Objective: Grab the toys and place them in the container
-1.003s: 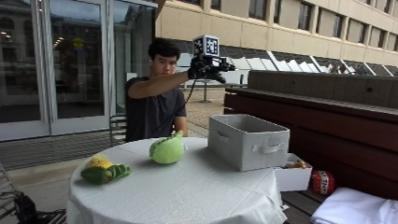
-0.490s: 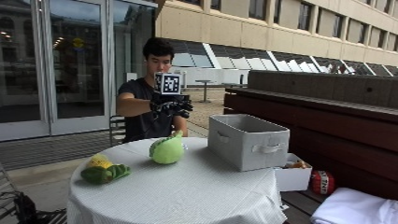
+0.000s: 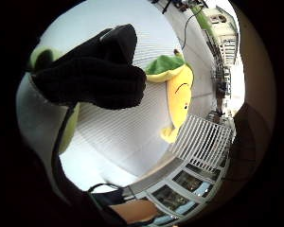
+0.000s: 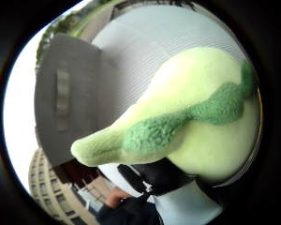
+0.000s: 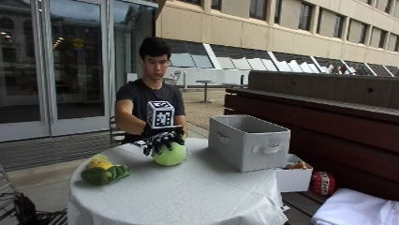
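Note:
A light green plush toy [image 5: 169, 156] with a darker green stripe sits on the round white-clothed table [image 5: 187, 194], in front of the person. My gloved right hand [image 5: 162, 139] lies over its top, fingers spread and bent down onto it without closing round it. In the thumb side palm view the same toy [image 4: 201, 126] sits close under the palm, with the grey container [image 4: 65, 103] beyond it. That grey fabric container [image 5: 249, 140] stands at the table's right side. A yellow and green plush toy [image 5: 105, 171] lies at the table's left edge; the little finger side view shows this toy [image 3: 177, 90] past my gloved fingers [image 3: 94, 71].
A small white box [image 5: 293, 179] with odds and ends sits on the bench right of the table, a red item [image 5: 321, 183] beside it and a white bundle [image 5: 355, 211] nearer. A dark wooden wall runs behind the container. A chair stands behind the table.
My hand has come down from head height to the top of the light green toy. Neither toy nor the container has moved.

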Motion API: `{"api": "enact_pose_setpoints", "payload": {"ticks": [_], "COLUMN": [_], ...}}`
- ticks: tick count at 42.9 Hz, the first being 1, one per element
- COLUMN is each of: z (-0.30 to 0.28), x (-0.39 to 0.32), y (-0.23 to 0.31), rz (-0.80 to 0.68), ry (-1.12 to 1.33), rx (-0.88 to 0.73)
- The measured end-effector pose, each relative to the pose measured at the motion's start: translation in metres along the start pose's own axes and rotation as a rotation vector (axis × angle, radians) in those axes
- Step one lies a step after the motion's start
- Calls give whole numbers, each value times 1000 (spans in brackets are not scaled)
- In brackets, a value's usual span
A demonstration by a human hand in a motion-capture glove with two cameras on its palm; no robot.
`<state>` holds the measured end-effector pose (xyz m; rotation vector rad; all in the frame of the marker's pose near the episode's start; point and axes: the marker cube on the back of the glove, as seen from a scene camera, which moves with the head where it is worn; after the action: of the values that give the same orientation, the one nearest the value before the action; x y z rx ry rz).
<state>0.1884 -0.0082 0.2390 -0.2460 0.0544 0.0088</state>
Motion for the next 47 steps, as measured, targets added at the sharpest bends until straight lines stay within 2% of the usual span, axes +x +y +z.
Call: {"api": "enact_pose_setpoints", "payload": {"ticks": [13, 26, 36, 42, 47], "z": [42, 47, 39, 26, -8], "x": [0, -5, -24, -27, -33], "y": [8, 18, 35, 25, 11], "rz": [-33, -31, 26, 6, 154], "ry": [-45, -30, 22, 49, 20], "rx": [-142, -128, 37, 122, 202]}}
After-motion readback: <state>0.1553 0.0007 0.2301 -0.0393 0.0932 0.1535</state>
